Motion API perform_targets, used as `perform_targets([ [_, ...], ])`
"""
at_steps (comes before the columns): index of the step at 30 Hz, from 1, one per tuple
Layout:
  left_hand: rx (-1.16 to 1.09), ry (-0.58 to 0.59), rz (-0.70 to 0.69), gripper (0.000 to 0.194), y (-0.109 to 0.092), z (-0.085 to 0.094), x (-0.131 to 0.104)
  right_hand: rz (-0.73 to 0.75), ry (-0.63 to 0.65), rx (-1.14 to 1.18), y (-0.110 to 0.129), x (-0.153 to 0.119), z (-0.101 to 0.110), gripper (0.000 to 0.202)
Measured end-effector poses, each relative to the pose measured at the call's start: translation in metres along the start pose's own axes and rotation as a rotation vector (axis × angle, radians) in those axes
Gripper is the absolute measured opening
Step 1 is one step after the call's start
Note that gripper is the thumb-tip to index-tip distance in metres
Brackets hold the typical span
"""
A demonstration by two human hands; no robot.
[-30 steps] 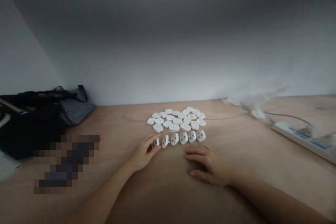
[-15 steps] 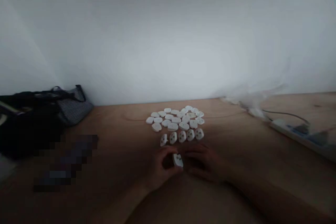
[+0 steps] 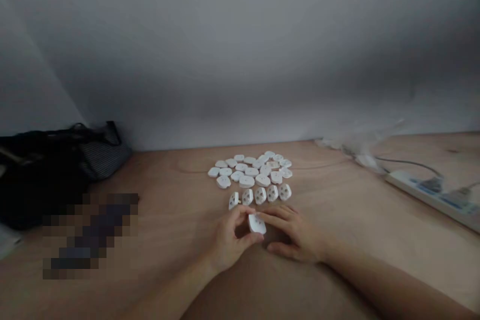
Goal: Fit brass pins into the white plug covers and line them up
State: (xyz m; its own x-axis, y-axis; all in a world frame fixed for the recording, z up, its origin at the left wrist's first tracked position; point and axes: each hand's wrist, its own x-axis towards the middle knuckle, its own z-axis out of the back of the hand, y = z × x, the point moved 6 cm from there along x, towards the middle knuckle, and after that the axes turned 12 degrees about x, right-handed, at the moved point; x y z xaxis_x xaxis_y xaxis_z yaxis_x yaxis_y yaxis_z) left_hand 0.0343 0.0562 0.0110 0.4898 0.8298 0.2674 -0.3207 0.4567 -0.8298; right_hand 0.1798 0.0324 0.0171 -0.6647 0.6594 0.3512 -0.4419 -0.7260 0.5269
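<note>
Between the thumb and forefinger of my left hand (image 3: 234, 237) is a white plug adapter (image 3: 257, 225), held just above the wooden table with its pale face toward me. My right hand (image 3: 294, 232) lies beside it on the right, fingers stretched and spread, the forefinger tip reaching the adapter's upper edge. Directly beyond my hands stands a row of several similar adapters (image 3: 260, 195), dark holes facing me. On the leftmost one (image 3: 233, 200), a brass-coloured pin shows at the side. Farther back, a cluster of more white adapters (image 3: 246, 181) lies flat.
A white power strip (image 3: 416, 186) with plugs and a cable is at the right. Behind it lies crumpled clear plastic (image 3: 365, 152). At the left are a dark bag (image 3: 41, 175) and a blurred-out dark object (image 3: 99, 230). A wall (image 3: 240, 60) rises behind the table.
The adapter in my left hand has turned, its plainer pale face now showing instead of dark details. My right forefinger has moved left to reach it. The picture is brighter.
</note>
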Motion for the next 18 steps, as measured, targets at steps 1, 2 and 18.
perform_targets([
  [1,-0.019,0.0,0.004,0.037,0.001,0.0,0.0,-0.006,-0.019,0.001,0.0,0.0,0.001,0.071],
  [2,-0.029,0.005,0.007,0.038,0.002,-0.001,0.0,-0.009,-0.037,0.002,-0.001,-0.001,0.002,0.072],
  [18,0.223,-0.309,0.001,0.049,0.014,0.062,-0.003,-0.008,-0.108,0.085,-0.012,-0.01,0.001,0.041],
])
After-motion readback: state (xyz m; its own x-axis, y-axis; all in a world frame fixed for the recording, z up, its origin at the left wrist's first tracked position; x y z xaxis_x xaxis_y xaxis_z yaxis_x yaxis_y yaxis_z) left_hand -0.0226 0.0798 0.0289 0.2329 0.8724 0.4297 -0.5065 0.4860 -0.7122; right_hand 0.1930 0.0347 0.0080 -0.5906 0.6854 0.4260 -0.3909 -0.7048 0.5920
